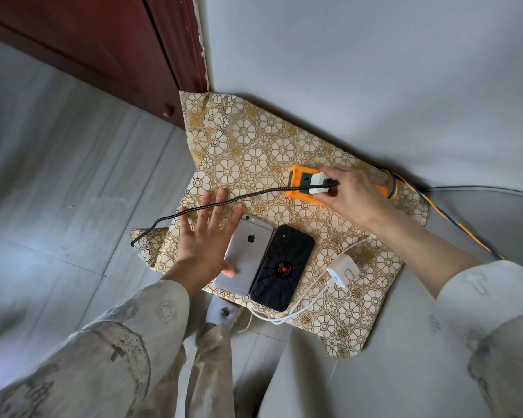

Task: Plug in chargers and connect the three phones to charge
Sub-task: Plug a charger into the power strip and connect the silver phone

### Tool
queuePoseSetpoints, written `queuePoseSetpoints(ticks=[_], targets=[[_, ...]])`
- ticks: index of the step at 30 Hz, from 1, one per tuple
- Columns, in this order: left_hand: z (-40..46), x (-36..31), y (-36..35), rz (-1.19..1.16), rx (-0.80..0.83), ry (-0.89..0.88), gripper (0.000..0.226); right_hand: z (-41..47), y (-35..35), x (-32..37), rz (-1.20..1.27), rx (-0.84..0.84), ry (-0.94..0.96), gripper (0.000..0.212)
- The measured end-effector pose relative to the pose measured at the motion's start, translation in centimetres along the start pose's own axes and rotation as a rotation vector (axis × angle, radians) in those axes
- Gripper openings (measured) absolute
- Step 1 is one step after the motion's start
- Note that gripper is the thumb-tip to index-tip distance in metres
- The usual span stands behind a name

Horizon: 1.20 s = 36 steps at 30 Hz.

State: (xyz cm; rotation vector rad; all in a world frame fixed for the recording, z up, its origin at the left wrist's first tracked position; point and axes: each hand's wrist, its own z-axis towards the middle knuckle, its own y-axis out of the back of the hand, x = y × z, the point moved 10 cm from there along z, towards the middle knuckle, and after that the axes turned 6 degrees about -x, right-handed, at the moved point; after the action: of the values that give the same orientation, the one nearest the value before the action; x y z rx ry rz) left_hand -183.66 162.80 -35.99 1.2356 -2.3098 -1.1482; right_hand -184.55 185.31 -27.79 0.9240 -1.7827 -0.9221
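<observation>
An orange power strip [298, 184] lies at the back of a floral-patterned cloth [254, 152]. My right hand [349, 194] grips a white charger [319, 183] seated on the strip, with a black braided cable [224, 202] running left off the cloth's edge. My left hand [206, 236] hovers flat with spread fingers over the cable, its thumb touching a silver phone [248, 254] that lies face down. A black phone with a red spider case [281, 267] lies beside it. A second white charger [343, 271] with a white cable [299, 306] rests on the cloth to the right.
A dark wooden door [103, 46] stands at the upper left by the grey wall [375, 70]. An orange and blue cord [453, 221] runs from the strip to the right. A small white object [222, 312] shows under the cloth's front edge, above the pale floor tiles [58, 191].
</observation>
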Motion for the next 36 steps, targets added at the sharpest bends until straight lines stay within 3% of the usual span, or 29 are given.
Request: queuePoseSetpoints(ticks=[8,17,25,28,31,33,36], targets=[[0.0,0.1,0.1,0.014,0.016,0.010,0.141,0.2,-0.2,-0.7,0.117,0.011,-0.076,0.046],[0.0,-0.2,0.2,0.021,0.019,0.012,0.137,0.4,-0.4,-0.2,0.076,-0.028,-0.024,0.042],[0.0,-0.3,0.4,0.001,-0.018,-0.014,0.135,0.3,-1.0,-0.9,0.089,-0.033,-0.069,0.053],[-0.3,-0.5,0.6,-0.017,-0.012,-0.023,0.132,-0.3,-1.3,-1.3,0.138,-0.050,-0.170,0.056],[-1.2,-0.6,1.0,-0.048,-0.051,-0.046,0.114,-2.4,-2.4,-1.4,0.296,-0.102,-0.359,0.066],[-2.5,-0.4,1.6,-0.177,-0.093,-0.056,0.086,-4.7,-3.1,-1.1,0.391,-0.173,-0.485,0.069],[-4.9,2.1,4.6,-0.458,-0.318,0.013,0.039,-8.1,-3.9,0.8,0.512,-0.279,-0.599,0.051]])
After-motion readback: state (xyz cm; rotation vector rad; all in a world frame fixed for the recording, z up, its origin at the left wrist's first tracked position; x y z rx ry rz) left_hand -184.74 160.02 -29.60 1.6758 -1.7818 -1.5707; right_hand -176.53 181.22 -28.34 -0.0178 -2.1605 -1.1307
